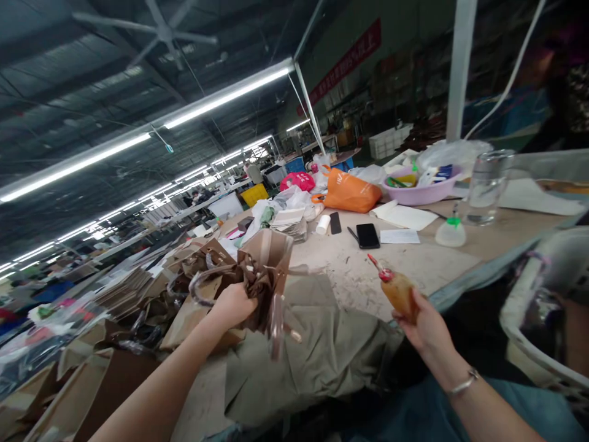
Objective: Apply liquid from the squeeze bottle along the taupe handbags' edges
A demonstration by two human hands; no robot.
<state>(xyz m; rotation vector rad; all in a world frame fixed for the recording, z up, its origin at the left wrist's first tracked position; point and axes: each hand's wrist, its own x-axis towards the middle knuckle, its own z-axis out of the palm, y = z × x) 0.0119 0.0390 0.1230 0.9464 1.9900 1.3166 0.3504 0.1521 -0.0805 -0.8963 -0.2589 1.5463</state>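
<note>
My left hand (235, 305) is closed on a brown bag (269, 258) with wrapped handles, raised above the left part of the table. Its strap ends hang down, a little blurred. In my right hand (426, 328) is an amber squeeze bottle (399, 293) with a red nozzle, tilted up to the left; my fingers wrap round it. Below and between the hands lies a grey-green cloth (317, 356) along the table's near edge. More brown bag pieces (197, 270) are heaped just beyond my left hand.
On the table (350, 270) lie a black phone (368, 236), a white roll (323, 224) and papers. An orange bag (352, 190), a lilac basin (421, 193), a glass jar (485, 190) and a green-capped bottle (451, 233) stand farther back. A white basket (519, 313) is at right.
</note>
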